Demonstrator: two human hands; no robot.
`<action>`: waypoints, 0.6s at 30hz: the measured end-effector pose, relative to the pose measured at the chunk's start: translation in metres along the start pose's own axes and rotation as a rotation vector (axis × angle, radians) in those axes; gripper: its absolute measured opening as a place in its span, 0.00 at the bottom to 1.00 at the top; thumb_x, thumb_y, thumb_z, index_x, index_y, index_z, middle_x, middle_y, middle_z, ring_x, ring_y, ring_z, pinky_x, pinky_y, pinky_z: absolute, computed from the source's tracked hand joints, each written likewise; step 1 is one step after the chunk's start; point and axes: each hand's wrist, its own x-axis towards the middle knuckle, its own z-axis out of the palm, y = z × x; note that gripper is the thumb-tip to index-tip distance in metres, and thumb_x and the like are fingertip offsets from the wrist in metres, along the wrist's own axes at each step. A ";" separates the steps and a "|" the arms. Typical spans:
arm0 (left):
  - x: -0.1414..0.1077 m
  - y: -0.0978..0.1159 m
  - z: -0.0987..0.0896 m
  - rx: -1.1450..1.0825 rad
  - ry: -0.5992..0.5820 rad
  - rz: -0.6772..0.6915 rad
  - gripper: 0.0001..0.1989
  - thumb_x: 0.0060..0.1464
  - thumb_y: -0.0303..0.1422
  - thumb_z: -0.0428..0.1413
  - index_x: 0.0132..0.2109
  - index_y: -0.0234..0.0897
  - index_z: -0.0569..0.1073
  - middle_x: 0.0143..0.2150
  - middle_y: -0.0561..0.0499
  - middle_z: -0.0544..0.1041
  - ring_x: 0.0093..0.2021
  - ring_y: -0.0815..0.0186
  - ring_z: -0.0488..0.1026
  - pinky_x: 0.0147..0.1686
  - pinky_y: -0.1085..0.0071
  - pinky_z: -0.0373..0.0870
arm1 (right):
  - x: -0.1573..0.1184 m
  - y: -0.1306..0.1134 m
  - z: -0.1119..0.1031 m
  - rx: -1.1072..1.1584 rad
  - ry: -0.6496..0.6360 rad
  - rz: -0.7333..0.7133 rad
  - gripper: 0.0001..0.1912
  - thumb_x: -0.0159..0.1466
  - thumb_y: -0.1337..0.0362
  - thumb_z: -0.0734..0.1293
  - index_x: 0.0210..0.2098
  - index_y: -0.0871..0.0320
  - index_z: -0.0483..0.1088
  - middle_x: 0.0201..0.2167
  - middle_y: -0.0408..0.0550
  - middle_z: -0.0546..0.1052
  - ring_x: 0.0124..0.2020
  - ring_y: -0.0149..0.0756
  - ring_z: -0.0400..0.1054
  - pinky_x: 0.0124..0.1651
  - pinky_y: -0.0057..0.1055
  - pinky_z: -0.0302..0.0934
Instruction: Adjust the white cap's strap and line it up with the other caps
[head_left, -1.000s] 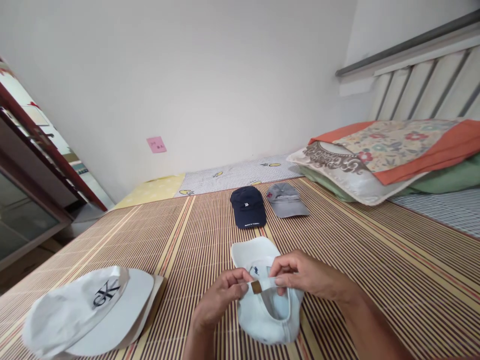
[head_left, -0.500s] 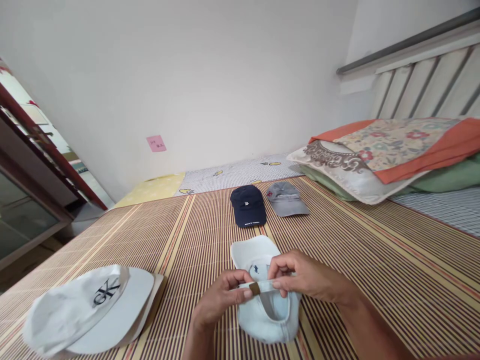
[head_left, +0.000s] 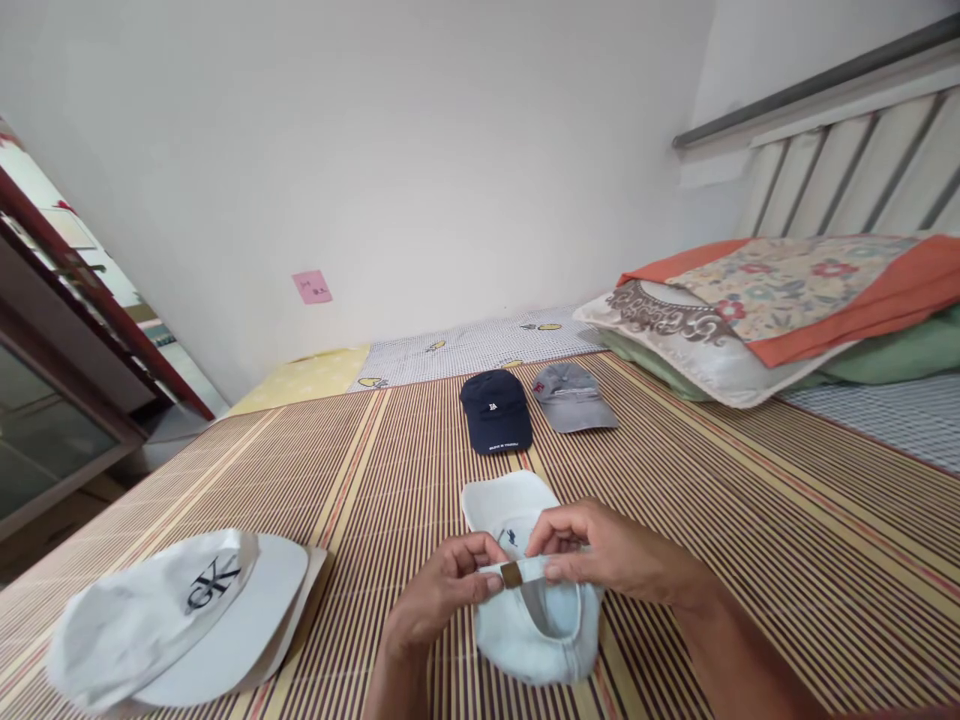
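A pale blue cap (head_left: 525, 640) lies on the striped mat, its brim pointing away from me and its back opening toward me. Across that opening runs its strap, with a brown buckle (head_left: 511, 574) near the middle. My left hand (head_left: 450, 585) pinches the strap just left of the buckle. On the right side, my right hand (head_left: 592, 550) grips the strap between thumb and fingers. A small dark logo (head_left: 512, 537) shows on the cap between the hands.
A navy cap (head_left: 495, 410) and a grey cap (head_left: 574, 398) lie beyond, side by side. White caps (head_left: 172, 620), stacked, sit at the left on the mat (head_left: 382, 490). Pillows (head_left: 720, 330) rest at the back right. A pink note (head_left: 311, 287) is on the wall.
The fingers of my right hand have shifted slightly left along the strap. My left hand's fingers have moved a little; both hands still hold the strap.
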 end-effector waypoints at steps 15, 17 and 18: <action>0.003 0.002 0.008 -0.001 0.029 -0.018 0.24 0.46 0.43 0.75 0.44 0.38 0.75 0.37 0.53 0.78 0.30 0.72 0.66 0.31 0.74 0.58 | 0.001 -0.015 0.009 -0.122 0.095 0.028 0.12 0.55 0.67 0.71 0.40 0.59 0.78 0.30 0.40 0.74 0.33 0.34 0.66 0.38 0.32 0.58; 0.005 0.003 0.009 0.012 0.043 0.000 0.24 0.46 0.44 0.74 0.43 0.38 0.74 0.35 0.54 0.77 0.30 0.72 0.66 0.30 0.75 0.57 | 0.001 -0.014 0.008 -0.111 0.101 0.040 0.10 0.55 0.67 0.70 0.37 0.59 0.77 0.28 0.40 0.73 0.31 0.33 0.66 0.36 0.31 0.57; 0.006 0.003 0.010 0.019 0.048 0.019 0.24 0.47 0.45 0.74 0.43 0.37 0.74 0.34 0.54 0.77 0.30 0.72 0.66 0.31 0.75 0.57 | 0.002 -0.013 0.008 -0.105 0.100 0.045 0.09 0.54 0.67 0.70 0.36 0.59 0.76 0.27 0.39 0.73 0.30 0.33 0.66 0.35 0.31 0.57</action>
